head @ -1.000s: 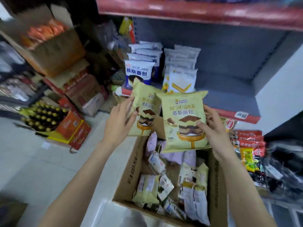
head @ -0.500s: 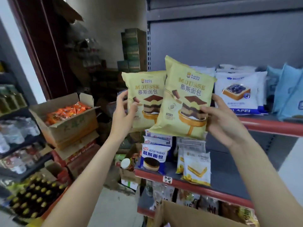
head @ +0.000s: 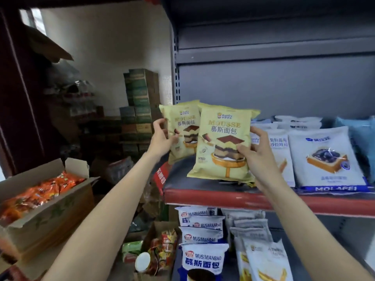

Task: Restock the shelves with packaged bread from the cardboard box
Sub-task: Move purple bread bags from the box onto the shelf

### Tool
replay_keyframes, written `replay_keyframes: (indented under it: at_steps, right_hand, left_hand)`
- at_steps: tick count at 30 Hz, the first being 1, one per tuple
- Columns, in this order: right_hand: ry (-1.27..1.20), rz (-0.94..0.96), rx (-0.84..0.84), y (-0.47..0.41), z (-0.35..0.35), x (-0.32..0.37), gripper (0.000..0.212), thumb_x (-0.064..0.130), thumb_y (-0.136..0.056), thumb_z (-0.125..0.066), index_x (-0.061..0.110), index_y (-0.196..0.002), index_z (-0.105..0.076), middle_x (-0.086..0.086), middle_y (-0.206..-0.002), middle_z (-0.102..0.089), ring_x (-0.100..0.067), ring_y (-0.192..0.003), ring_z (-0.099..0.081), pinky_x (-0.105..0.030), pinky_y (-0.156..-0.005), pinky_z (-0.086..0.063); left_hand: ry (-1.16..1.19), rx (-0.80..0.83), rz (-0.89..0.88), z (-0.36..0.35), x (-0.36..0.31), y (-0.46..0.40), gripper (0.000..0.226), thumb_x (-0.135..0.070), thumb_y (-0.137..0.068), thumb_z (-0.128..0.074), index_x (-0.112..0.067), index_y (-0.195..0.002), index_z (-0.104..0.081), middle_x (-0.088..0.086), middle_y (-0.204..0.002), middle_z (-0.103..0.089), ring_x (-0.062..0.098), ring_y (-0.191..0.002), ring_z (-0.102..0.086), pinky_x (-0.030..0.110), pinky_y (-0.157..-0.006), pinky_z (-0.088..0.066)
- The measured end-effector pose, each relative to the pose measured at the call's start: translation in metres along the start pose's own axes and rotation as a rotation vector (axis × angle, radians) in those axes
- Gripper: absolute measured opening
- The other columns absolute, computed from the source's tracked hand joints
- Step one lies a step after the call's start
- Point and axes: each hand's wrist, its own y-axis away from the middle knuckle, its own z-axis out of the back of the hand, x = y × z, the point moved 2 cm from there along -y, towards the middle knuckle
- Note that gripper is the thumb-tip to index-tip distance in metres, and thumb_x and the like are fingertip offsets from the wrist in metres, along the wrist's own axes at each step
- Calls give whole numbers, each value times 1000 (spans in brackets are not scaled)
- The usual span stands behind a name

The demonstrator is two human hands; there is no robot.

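Nearest the camera, the right hand (head: 258, 157) gripped the front yellow mousse bread bag (head: 222, 142) at its right edge, thumb pressed across the printed cake and the other fingers (head: 256, 132) curled behind the film, so the hand was clamped on that bag. The bag stood upright, its long axis running top to bottom, its lower seam just above or touching the front of the red-edged shelf (head: 223, 197); which of the two could not be told. A second yellow edge showed behind its top, though whether that was another bag was unclear. Left of this bag and slightly farther back, the left hand (head: 162, 138) pinched the second mousse bread bag (head: 182, 130) by its left edge, thumb on the face and fingers wrapped behind, with the bag upright, clear of the shelf surface, and partly overlapped by the front bag. The open grey patch of the shelf lay directly beyond and below both bags, left of the white blueberry toast bags (head: 326, 157) that stood in a row against the front bag's right side. The right hand was the nearer to that slot, so by my judgement its bag would go down first, pushed straight back, with the left bag following beside it. The cardboard box of the task was out of view.
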Motion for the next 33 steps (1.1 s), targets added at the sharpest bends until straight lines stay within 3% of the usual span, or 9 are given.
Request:
replay_keyframes:
  at_steps: [4,8,11,17,19,23,27,30,33]
  right_hand:
    - [55,16,-32,-7,2,-10,40,12,-91,-54,41,-115,-40,2,-103,-68,-17,-95,-66,-44,-89,-51]
    - [208,92,-51,-10,-4,-15,41,13,-90,-56,39,-116,-36,3,-89,-68,-20,-86,-66,-39,-81,-51]
    - [306,132,-70,-8,-9,-15,41,14,-90,-57,34,-119,-35,3,-80,-64,-19,-78,-63,-17,-64,-44]
    - [394,198,-85,-2,-31,-7,45,15,-91,-56,23,-130,-35,10,-97,-57,-6,-79,-57,-14,-64,-39]
    - [364,186,-81,-10,-50,-9,46,11,-92,-54,22,-132,-34,6,-104,-55,-13,-85,-55,-20,-67,-36]
    - [319,92,-126,-41,-95,-23,47,-1,-90,-44,15,-133,-35,-3,-120,-52,-16,-98,-50,-18,-74,-33]
    - [308,19,-240,-63,-122,-40,54,-6,-88,-41,16,-136,-33,-15,-126,-46,-28,-111,-49,-30,-89,-37]
    - [432,-49,-150,-78,-133,-55,67,7,-89,-47,25,-145,-16,-15,-139,-29,-32,-125,-35,-44,-105,-34]
    - [828,-43,143,-84,-133,-63,65,8,-90,-45,19,-147,-16,-13,-156,-4,-33,-143,-1,-51,-115,-12]
  left_hand:
    - [18,106,89,-32,20,-43,63,1,-87,-59,-16,-135,-21,7,-112,-59,22,-108,-58,50,-98,-46]
    - [-268,168,84,-54,32,-56,72,-11,-88,-62,-14,-144,-17,13,-122,-60,31,-111,-57,38,-93,-44]
    - [-422,157,94,-47,32,-59,59,-23,-89,-61,-12,-140,-34,11,-131,-56,31,-119,-53,37,-93,-42]
    - [-274,96,55,-18,0,-30,45,-34,-100,-40,-19,-142,-37,6,-140,-49,25,-127,-46,36,-103,-39]
    - [-257,95,36,-10,-4,-16,41,-35,-100,-37,-22,-138,-42,3,-136,-53,22,-124,-48,37,-101,-39]
    - [-104,70,127,-1,6,3,36,-31,-101,-33,-21,-133,-48,3,-134,-53,20,-123,-48,37,-102,-39]
    - [-25,27,153,-4,12,9,31,-28,-100,-29,-33,-88,-58,3,-117,-61,23,-114,-54,46,-101,-43]
    - [-88,135,149,-19,8,6,29,-29,-98,-34,-18,-107,-60,4,-124,-59,23,-115,-54,43,-99,-43]
    - [-88,240,156,-37,-4,0,42,-28,-100,-35,-12,-139,-42,-6,-137,-45,13,-127,-40,33,-108,-30]
